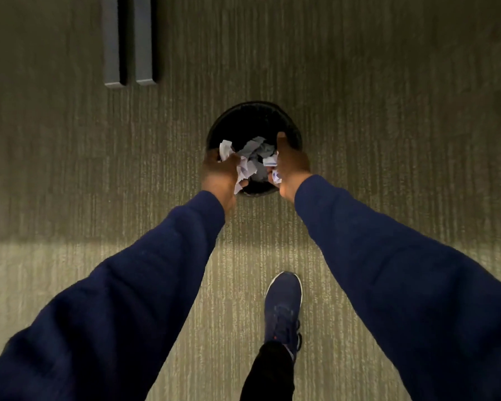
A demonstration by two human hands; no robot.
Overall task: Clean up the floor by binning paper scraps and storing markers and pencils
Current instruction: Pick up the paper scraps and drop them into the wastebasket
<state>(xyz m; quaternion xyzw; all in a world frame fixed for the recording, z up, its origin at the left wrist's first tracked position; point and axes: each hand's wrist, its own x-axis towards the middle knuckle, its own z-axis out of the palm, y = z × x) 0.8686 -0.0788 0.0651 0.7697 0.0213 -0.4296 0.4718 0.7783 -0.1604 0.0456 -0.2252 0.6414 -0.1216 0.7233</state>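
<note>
A round black bin (243,111) stands on the carpet straight ahead. Both my hands hover over its near rim. My left hand (219,173) grips crumpled white paper scraps (243,169) that hang down into the opening. My right hand (291,163) holds more white scraps (274,166), with its fingers curled around them. Crumpled grey-white paper (256,149) shows between the hands over the bin's mouth; whether it lies inside or is held I cannot tell. No markers or pencils are in view.
Ribbed olive carpet (388,140) covers the floor. Two dark grey furniture legs (127,53) run along the floor at the upper left. My right foot in a navy shoe (284,308) is planted on the carpet below the bin.
</note>
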